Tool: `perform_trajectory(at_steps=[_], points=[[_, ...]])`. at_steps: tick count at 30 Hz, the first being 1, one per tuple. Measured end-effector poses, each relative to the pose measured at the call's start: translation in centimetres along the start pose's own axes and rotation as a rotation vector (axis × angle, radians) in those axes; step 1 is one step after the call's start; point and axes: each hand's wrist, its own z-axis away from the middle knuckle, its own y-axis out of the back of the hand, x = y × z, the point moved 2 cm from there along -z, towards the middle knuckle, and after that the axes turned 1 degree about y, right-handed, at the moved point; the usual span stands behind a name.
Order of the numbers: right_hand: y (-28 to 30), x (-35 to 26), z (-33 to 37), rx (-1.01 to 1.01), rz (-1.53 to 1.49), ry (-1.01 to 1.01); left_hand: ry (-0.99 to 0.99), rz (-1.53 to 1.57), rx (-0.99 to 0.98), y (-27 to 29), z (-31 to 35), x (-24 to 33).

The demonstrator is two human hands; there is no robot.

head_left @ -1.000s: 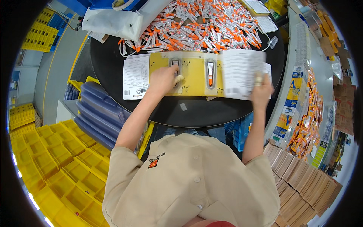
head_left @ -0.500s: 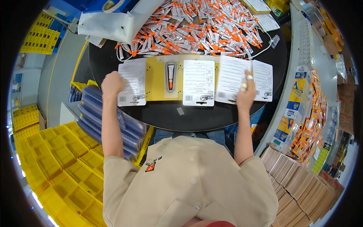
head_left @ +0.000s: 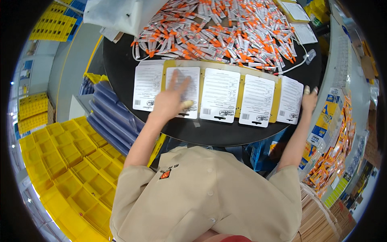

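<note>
A row of several white printed cards lies across a yellow tray (head_left: 277,94) on the round black table. My left hand (head_left: 167,104) rests with fingers spread on the second card from the left (head_left: 192,82), a pale fingertip cover on its thumb. My right hand (head_left: 309,101) is beside the outer edge of the rightmost card (head_left: 289,99), two covered fingertips apart and nothing visibly held. Between the hands lie the middle card (head_left: 221,93) and its right neighbour (head_left: 258,99), each with a hang slot towards me. The leftmost card (head_left: 146,86) is beyond my left hand.
Behind the tray spreads a heap of white tubes with orange caps (head_left: 225,34). A white cord (head_left: 300,64) runs round it. Yellow bins (head_left: 76,161) and stacked clear plastic blisters (head_left: 111,115) stand at left. Cardboard pieces (head_left: 316,218) are at lower right.
My left hand has moved right onto the second place, where a card now covers the tube seen before. My right hand has gone from the fourth card to the row's right end.
</note>
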Motion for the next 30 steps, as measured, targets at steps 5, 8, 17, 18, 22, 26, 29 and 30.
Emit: perform_trajectory(at_steps=[5,8,17,18,22,26,29,30], points=[[-8.5,10.6,-6.1,-0.175,-0.156,-0.332,-0.013,-0.087,-0.039,0.1,-0.4,-1.4],[-8.5,11.0,-3.7,-0.036,-0.168,-0.302,-0.107,-0.113,-0.092,0.7,-1.1,-3.4],[-4.0,2.1,21.6,0.102,-0.537,-0.409,-0.042,0.530,0.270,4.1,-2.8,-1.1],[-3.5,1.1,25.1,0.014,-0.549,-0.426,-0.060,0.620,0.255,3.8,-2.7,-0.1],[1.5,-2.2,34.3,-0.955,-0.807,-0.434,-0.081,0.974,0.126,1.8,-0.9,4.2],[6.2,-4.2,31.1,-0.727,-1.199,-0.045,-0.141,1.039,-0.185,-0.3,2.5,7.5],[5.4,-3.1,23.5,0.092,-1.021,0.072,-0.107,1.048,-0.402,-1.7,5.1,8.8],[4.7,-2.5,21.0,0.363,-0.689,0.158,-0.089,1.014,-0.451,-2.0,5.8,8.8]])
